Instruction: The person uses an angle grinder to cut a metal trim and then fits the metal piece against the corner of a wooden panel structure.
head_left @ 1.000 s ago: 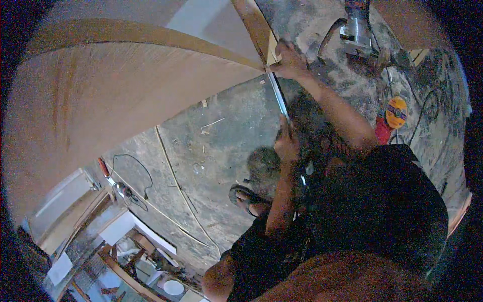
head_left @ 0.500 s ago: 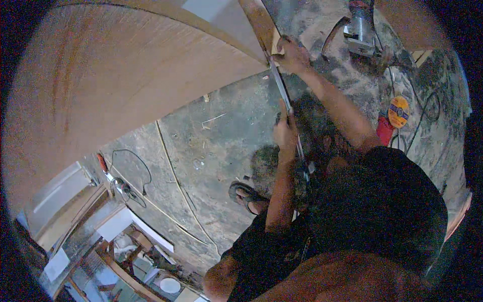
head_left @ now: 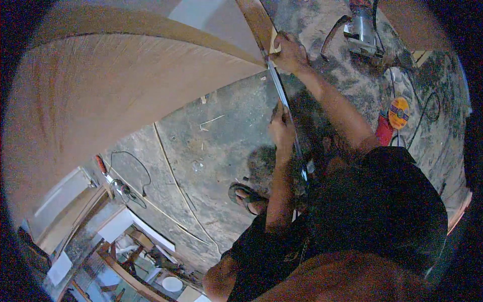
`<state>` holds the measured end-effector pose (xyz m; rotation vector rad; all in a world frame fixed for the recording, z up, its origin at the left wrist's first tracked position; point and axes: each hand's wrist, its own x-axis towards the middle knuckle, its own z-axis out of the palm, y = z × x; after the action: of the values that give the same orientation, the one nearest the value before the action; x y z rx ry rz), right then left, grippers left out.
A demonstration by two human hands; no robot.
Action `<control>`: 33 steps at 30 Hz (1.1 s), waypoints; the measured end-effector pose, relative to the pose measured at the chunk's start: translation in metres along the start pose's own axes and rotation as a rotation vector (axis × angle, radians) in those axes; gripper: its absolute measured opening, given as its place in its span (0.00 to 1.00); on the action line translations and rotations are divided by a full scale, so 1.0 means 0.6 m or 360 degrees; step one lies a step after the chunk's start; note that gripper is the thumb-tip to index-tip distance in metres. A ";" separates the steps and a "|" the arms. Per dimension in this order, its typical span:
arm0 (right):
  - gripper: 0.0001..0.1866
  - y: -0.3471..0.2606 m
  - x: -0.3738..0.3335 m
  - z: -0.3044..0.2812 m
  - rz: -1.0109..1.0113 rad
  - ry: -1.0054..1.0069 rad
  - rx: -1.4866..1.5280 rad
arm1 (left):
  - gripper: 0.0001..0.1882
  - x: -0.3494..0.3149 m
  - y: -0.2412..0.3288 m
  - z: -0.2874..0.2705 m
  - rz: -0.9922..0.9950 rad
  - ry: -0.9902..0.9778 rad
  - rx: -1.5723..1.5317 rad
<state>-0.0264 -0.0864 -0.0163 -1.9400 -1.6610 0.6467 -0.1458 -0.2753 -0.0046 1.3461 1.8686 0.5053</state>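
A long, thin, shiny strip (head_left: 278,86) runs slantwise from the corner of a large wooden panel (head_left: 126,85) down past my body. My left hand (head_left: 282,132) is closed around the strip, roughly midway along it. At the strip's upper end, my right hand (head_left: 290,53) has its fingers bent over the narrow wooden edge piece (head_left: 261,27) by the panel corner. Its thumb and fingertips press there; whether they pinch the strip or the wood is partly hidden. The strip's lower end lies in the dark beside my clothing.
A power tool with a metal body (head_left: 362,30) stands on the dusty floor at far right. Nearer are a yellow disc (head_left: 399,113) and a red object (head_left: 384,132), with cables around. At left lie a red-handled tool (head_left: 115,183), a long cord (head_left: 173,181) and a cluttered shelf (head_left: 121,272).
The panel's upper curved edge now sits lower in the picture. My left hand has shifted slightly left along with the strip; the right hand stays at the corner.
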 end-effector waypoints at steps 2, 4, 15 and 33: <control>0.22 0.012 0.007 0.005 -0.0051 0.0020 0.0006 | 0.22 0.003 0.005 0.014 -0.0005 0.0087 -0.0009; 0.22 0.013 0.009 0.010 -0.0067 0.0050 0.0029 | 0.20 0.006 0.003 0.027 0.0006 0.0206 -0.0043; 0.24 0.029 0.035 0.030 -0.0032 0.0191 -0.0207 | 0.20 0.045 0.029 0.025 -0.0140 0.0156 -0.0113; 0.39 -0.002 0.089 0.013 0.0109 -0.0281 -0.0174 | 0.20 0.081 0.050 0.007 -0.0040 0.0268 0.0068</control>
<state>-0.0248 -0.0330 -0.0235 -2.0762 -1.7751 0.7887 -0.1315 -0.2201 -0.0035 1.3414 2.0404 0.5840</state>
